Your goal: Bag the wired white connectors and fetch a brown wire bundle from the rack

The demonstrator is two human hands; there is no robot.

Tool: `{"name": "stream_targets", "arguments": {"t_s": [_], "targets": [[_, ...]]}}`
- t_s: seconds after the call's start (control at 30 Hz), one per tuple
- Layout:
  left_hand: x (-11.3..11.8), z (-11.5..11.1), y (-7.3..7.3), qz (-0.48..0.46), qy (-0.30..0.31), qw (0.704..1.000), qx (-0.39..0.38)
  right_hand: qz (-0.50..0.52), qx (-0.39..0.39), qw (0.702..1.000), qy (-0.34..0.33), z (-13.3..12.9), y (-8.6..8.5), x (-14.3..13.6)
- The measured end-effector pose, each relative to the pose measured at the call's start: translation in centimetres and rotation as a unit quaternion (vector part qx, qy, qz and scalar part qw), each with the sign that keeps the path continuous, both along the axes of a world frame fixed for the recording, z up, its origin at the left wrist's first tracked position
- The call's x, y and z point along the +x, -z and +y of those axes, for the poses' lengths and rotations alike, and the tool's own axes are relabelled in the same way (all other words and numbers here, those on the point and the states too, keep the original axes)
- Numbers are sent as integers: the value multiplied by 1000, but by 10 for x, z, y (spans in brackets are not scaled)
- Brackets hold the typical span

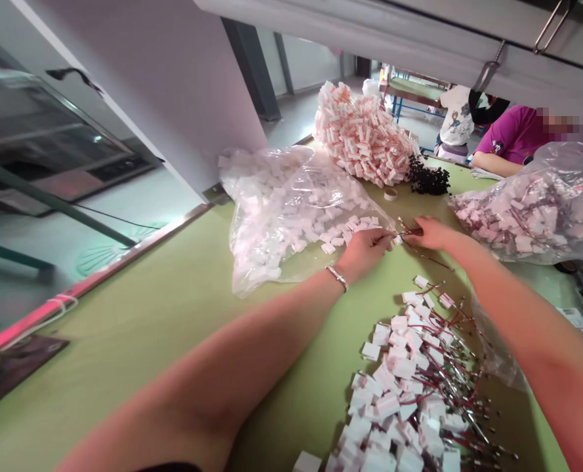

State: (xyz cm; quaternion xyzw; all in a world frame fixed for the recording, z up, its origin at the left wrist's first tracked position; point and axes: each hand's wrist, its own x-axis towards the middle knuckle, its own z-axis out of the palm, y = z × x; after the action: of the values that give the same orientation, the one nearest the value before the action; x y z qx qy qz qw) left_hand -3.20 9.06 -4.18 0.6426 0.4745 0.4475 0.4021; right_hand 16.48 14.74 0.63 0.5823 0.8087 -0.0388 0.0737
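Squarely between your two hands, a small white plug (397, 240) sits low over the green table (173, 354), with a few thin wires (409, 231) beside it. Wire and plug look to be the work of the moment, and it would likely go best with the plug braced steady, each wire taken close to its metal end and lined up straight before any push, so that nothing bends. A light tug on each wire afterwards would be a sensible check.

The plug lies just beyond the fingertips of your left hand (370, 248), whose thumb and forefinger are drawn together in a pinch; whether they have caught the plug itself or a wire, you cannot tell at this size. Opposite, your right hand (429, 233) has its fingers curled down on the wires, which poke out toward the plug, while one loose wire trails away below.

Beside your left hand, loose white blocks (350, 229) spill from a clear bag (266, 229). Nearer you, between your forearms, spreads a heap of wired plugs (402, 380). Farther back are a roll of tape (390, 195) and a pile of black pieces (429, 177).
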Motion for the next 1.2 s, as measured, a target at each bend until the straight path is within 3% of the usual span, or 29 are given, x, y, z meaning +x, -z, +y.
{"name": "stream_targets", "arguments": {"t_s": [0.17,0.4,0.63,0.77,0.9,1.0,1.2], "targets": [[-3,1,5,14,26,1000,2,-41,2,999,-12,-7,5,0],[-2,-4,-1,51,54,997,4,-96,-6,995,21,1,0,35],[0,-5,2,107,81,989,59,-79,-48,996,-10,-36,-14,53],[1,-5,5,111,91,987,67,-36,-70,997,-13,-48,-18,51],[1,-6,3,119,89,987,68,-48,-96,994,20,-49,-15,38],[0,-7,2,120,95,986,65,-52,-118,992,7,-51,-12,32],[0,-6,4,115,101,986,66,-64,-51,997,-10,-72,-3,30]]}}
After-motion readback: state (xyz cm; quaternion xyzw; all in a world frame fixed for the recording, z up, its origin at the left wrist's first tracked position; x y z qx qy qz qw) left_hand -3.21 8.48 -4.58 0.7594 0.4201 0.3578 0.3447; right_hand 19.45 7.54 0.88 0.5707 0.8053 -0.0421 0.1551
